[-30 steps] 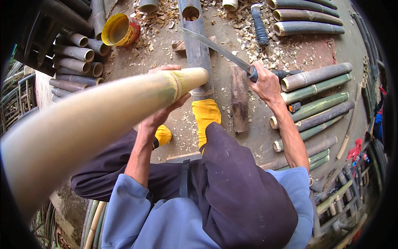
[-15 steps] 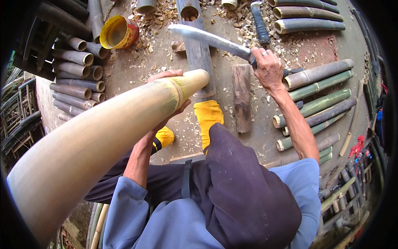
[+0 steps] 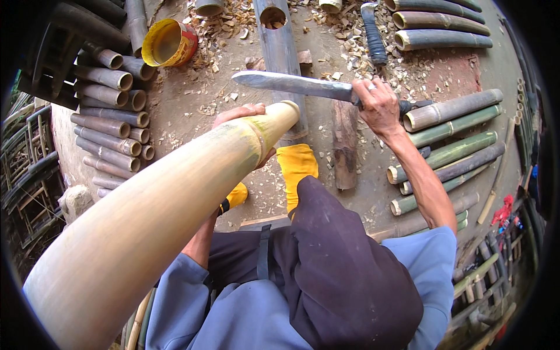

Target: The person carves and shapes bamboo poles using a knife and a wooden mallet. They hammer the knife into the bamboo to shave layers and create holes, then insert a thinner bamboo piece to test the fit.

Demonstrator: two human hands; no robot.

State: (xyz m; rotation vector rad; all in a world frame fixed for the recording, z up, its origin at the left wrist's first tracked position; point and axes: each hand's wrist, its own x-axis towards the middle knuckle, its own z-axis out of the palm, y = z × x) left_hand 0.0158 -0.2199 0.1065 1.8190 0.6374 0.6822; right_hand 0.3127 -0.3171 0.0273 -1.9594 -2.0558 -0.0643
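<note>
A thick, pale, scraped bamboo pole point(image 3: 157, 192) slants across the left side, its tapered end pointing to the upper right. My left hand point(image 3: 239, 114) is wrapped round it just below that end; the pole hides most of the palm and the thumb side. My right hand point(image 3: 379, 105) is closed on the dark handle of a machete point(image 3: 291, 83). The long steel blade points left and lies just above the pole's tip, apart from it as far as I can tell. Under the blade a dark bamboo trunk point(image 3: 277, 46) with a round hole runs along the ground.
Cut bamboo tubes lie stacked at left point(image 3: 111, 125) and right point(image 3: 455, 108). A yellow-red tub point(image 3: 169, 44) stands at upper left. A second tool with a wrapped handle point(image 3: 373, 35) lies among wood chips. A wooden block point(image 3: 345, 146) rests beside my yellow-socked foot point(image 3: 297, 169).
The machete has come down and turned more level, nearer the pole's tip. My right hand has lowered slightly. The pole, still in my left hand, has shifted a little to the right.
</note>
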